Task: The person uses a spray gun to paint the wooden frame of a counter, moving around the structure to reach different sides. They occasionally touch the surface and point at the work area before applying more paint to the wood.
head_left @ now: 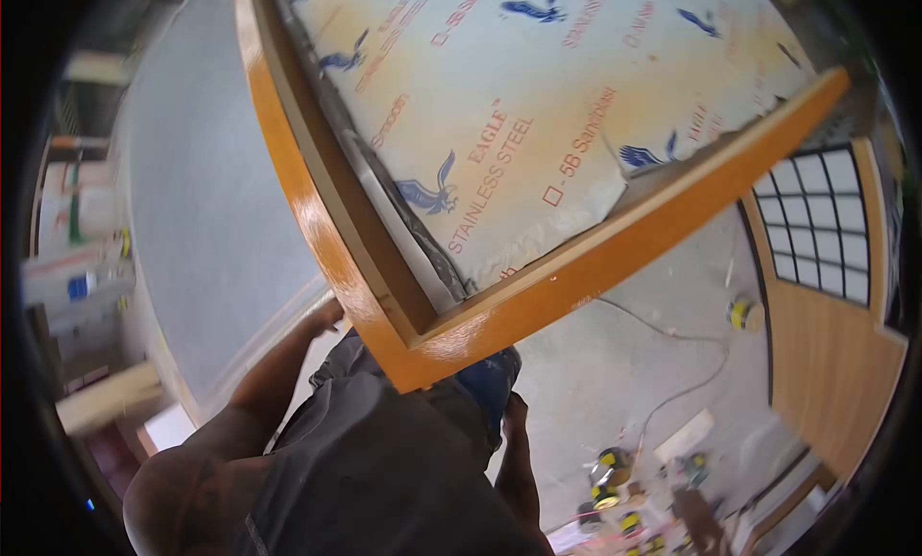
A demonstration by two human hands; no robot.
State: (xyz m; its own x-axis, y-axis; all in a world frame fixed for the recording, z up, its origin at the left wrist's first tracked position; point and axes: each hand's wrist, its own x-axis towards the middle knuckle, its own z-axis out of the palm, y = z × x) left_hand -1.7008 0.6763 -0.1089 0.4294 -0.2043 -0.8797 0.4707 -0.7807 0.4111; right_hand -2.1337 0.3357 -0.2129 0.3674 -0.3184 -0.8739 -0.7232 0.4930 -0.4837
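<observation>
A large orange-varnished wooden frame (317, 229) fills the upper middle of the view, its corner pointing down at my body. Inside it lies a steel sheet (538, 105) under a protective film printed with blue eagles and red "EAGLE STAINLESS STEEL" lettering. My left hand (325, 316) reaches up to the frame's left outer edge and holds it, the fingers partly hidden behind the wood. Below the frame's corner, beside my blue trousers, is my right hand (515, 407); its fingers do not show clearly. I cannot tell what it holds.
A grey panel (202, 172) stands at the left. On the concrete floor lie a cable (672, 364), a yellow roll (744, 314) and several yellow-black tools (610, 470). A wooden door with glass panes (816, 229) is at the right, and a plank (106, 398) at the lower left.
</observation>
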